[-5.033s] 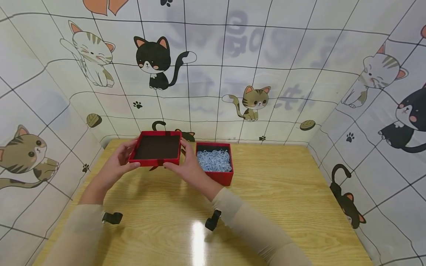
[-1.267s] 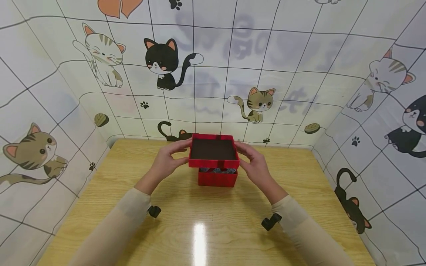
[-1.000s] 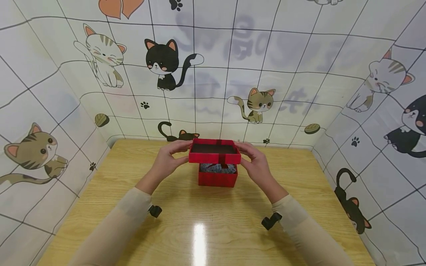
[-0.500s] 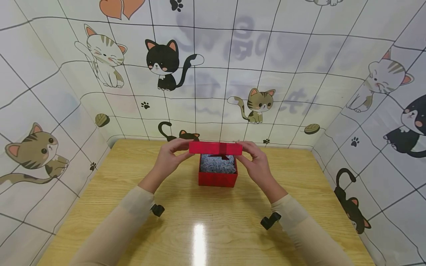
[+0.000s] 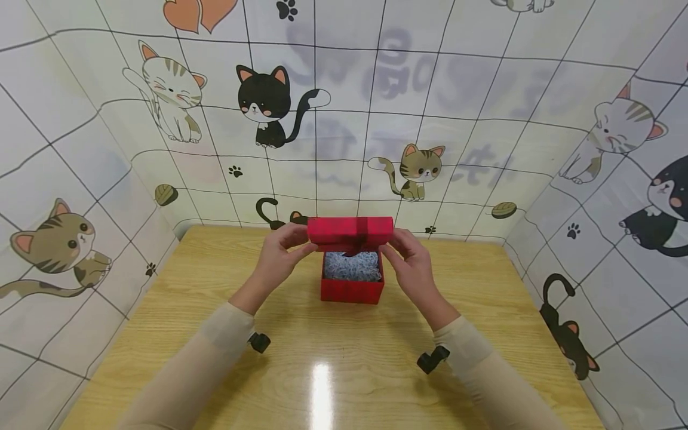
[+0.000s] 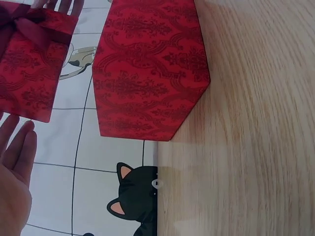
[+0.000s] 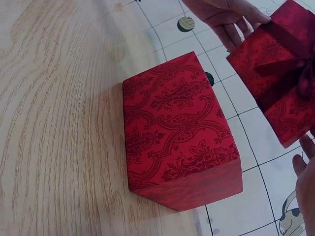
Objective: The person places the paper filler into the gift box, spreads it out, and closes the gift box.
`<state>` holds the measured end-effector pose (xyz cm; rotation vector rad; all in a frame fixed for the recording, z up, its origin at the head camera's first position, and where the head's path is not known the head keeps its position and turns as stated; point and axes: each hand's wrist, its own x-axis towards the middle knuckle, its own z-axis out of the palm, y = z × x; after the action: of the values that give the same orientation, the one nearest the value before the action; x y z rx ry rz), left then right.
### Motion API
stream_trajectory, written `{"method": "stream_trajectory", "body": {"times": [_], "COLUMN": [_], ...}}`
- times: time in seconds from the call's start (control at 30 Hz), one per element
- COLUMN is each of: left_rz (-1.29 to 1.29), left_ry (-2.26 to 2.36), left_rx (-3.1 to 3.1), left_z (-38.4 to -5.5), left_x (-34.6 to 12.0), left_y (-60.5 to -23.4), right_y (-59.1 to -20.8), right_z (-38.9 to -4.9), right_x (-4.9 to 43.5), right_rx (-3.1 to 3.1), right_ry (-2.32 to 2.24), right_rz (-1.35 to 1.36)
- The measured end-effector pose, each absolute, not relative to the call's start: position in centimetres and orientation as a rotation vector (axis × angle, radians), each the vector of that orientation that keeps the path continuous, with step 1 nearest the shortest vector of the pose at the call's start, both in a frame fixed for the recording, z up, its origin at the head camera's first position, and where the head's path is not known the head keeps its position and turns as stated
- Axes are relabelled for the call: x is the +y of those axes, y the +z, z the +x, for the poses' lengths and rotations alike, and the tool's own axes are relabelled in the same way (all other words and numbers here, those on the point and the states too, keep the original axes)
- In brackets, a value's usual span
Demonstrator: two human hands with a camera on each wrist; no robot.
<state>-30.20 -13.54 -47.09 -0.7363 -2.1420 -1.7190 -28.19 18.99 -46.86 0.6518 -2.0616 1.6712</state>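
Between both hands, above and slightly behind the box, a red gift-box lid (image 5: 333, 230) is held tilted, its ribboned outer face toward me. My left hand (image 5: 276, 257) grips its left end and my right hand (image 5: 416, 266) its right end, thumbs at the near edge. Below stands the red patterned box (image 5: 352, 291), uncovered, with pale blue shredded paper (image 5: 352, 269) inside. In the right wrist view a dark red ribbon bow (image 7: 305, 81) shows on the lid, which is apart from the box. The left wrist view shows the box's patterned side (image 6: 147, 69) close up.
A light wooden table (image 5: 344, 370) carries the box near its back edge. Behind and at both sides hang white gridded sheets (image 5: 344, 119) printed with cartoon cats. Each wrist wears a small black camera (image 5: 433, 359).
Five seconds ago the lid was left of the box, dark inside up. Both hands have brought it right, over the box, and tipped it so its outer face shows.
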Motion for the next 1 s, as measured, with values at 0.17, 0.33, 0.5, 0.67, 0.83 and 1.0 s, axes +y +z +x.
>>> {"method": "stream_trajectory", "body": {"times": [0.17, 0.33, 0.5, 0.67, 0.83, 1.0], "left_rz": [-0.706, -0.660, -0.619, -0.650, -0.697, -0.755], "left_ry": [-1.787, -1.808, -1.799, -1.776, -1.732, -1.721], "left_rx": [-2.128, -2.121, -2.120, -2.111, -2.110, -2.100], "left_z": [-30.10, -30.14, -30.11, -30.09, -30.16, -30.27], "left_x": [-13.26, -13.25, -13.23, -13.27, -13.41, -13.40], "left_y": [-47.18, -47.37, -47.40, -47.38, -47.45, -47.59], "right_y": [-47.06, -47.38, -47.56, -47.32, -47.08, -47.08], "right_z": [-28.22, -28.33, -28.26, -28.18, -28.50, -28.64], "right_x": [18.77, 18.84, 18.98, 19.03, 19.10, 19.28], "right_rx": [-2.028, -2.046, -2.104, -2.159, -2.197, -2.268], "right_ry": [1.725, 1.718, 1.660, 1.624, 1.622, 1.581], "right_rz": [0.655, 0.685, 0.678, 0.659, 0.696, 0.730]}}
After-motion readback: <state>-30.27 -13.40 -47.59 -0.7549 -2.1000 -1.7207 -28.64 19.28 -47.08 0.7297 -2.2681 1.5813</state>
